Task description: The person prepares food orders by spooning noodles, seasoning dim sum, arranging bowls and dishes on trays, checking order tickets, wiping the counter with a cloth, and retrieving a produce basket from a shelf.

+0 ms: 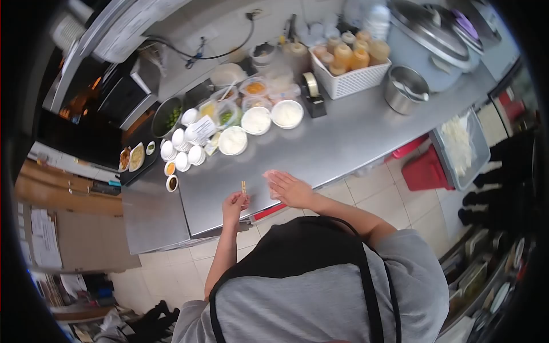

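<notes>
My left hand [233, 207] is closed near the front edge of the steel counter [320, 148]. A short, narrow, yellowish strip with a pattern [243, 186] stands up from its fingertips; its exact kind is too small to make out. To the right, my right hand [291, 190] lies flat, fingers stretched over a crumpled pink cloth [270, 177] on the steel. Beyond both hands sit white bowls of a white food [233, 140]. Stacked small white lidded cups [182, 161] stand left of the bowls, with an open cup of dark sauce [172, 183] nearer the edge.
Along the back stand a tape dispenser [312, 94], a white basket [360, 80] of sauce bottles, a steel pot [405, 90] and a large lidded pot [440, 43]. Below the counter on the right are a red bin [423, 171] and a grey tub [477, 146].
</notes>
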`<state>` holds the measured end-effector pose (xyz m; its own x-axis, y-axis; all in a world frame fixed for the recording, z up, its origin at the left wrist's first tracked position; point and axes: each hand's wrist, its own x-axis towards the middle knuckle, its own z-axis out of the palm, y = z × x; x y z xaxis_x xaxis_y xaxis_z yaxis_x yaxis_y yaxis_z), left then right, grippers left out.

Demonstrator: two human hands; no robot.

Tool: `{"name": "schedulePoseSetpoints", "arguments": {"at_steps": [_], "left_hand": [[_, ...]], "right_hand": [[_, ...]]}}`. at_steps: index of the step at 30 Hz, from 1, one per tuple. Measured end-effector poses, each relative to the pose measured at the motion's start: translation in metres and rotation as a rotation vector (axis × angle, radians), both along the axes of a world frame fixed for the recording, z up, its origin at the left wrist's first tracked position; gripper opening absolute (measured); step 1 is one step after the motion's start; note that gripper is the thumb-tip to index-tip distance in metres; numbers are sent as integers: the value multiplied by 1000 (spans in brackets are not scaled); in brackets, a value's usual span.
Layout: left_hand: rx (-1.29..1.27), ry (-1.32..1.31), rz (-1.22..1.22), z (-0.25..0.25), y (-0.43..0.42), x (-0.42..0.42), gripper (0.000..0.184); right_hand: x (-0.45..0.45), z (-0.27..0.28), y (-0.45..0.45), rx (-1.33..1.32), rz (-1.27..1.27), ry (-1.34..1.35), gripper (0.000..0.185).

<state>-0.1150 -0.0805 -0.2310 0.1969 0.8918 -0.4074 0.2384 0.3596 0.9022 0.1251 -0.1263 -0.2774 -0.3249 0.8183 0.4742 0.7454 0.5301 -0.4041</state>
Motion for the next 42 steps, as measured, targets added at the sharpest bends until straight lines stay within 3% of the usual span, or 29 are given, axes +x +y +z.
{"name": "schedulePoseSetpoints", "arguments": {"at_steps": [1, 3, 5, 6, 7, 9, 10, 13, 14, 16, 18, 20, 21, 23, 24, 26, 29, 31, 33, 34, 35, 37, 42], "left_hand": [[-10, 10, -24, 0, -2, 6, 20], [-9, -15, -27, 3, -6, 15, 22], [-20, 9, -41, 5, -7, 19, 22], [-28, 25, -35, 5, -10, 20, 22], [-35, 29, -45, 7, -13, 21, 22], [-43, 19, -35, 13, -18, 24, 23], [-43, 22, -39, 16, -21, 26, 23], [-33, 35, -48, 20, -29, 33, 24], [-40, 9, -43, 21, -32, 36, 24], [-48, -14, -44, 24, -38, 45, 24], [-83, -82, -59, 27, -41, 58, 25], [-112, -122, -63, 29, -42, 70, 25], [-139, -160, -64, 31, -41, 76, 25], [-152, -195, -82, 36, -42, 84, 24], [-164, -231, -99, 38, -42, 89, 24], [-180, -260, -99, 41, -44, 95, 24], [-244, -328, -103, 42, -47, 101, 24], [-309, -416, -123, 44, -48, 105, 25], [-334, -452, -98, 48, -48, 111, 26], [-346, -503, -138, 50, -48, 114, 27], [-359, -554, -183, 51, -50, 117, 28], [-362, -553, -199, 54, -55, 120, 30], [-401, -425, -330, 39, -68, 114, 21]], "right_hand": [[2, 3, -7, -16, 75, -27, 46], [56, 5, -5, 127, -30, -205, 41], [134, -29, -7, -20, -347, 208, 36], [171, 8, -22, -150, -388, 385, 38], [216, -3, -28, 78, -635, 76, 39], [283, -10, -46, -23, -1012, 77, 39], [298, -5, -52, 38, -1250, -162, 39], [311, -27, -32, 194, -1433, -271, 40], [301, -19, -27, 133, -1215, -196, 39], [243, 0, -11, -30, -901, 308, 40], [188, -33, 2, -13, -710, 151, 42], [123, -22, -5, 101, -390, 621, 28], [107, -37, -3, 194, -338, 403, 26], [85, 8, -21, -195, -131, 590, 25], [84, 14, -18, -193, -132, 591, 25], [93, 25, -7, -384, 145, 1201, 22], [138, 43, -1, 122, -464, 164, 28], [138, 53, -7, 360, -638, -224, 31], [131, 60, -8, 38, -571, 340, 34], [127, 53, -10, -166, -398, 484, 36], [119, 57, -18, -173, -393, 488, 36], [95, 64, -40, -670, -21, 1036, 38], [52, 31, -72, -782, 120, 1305, 18]]}}
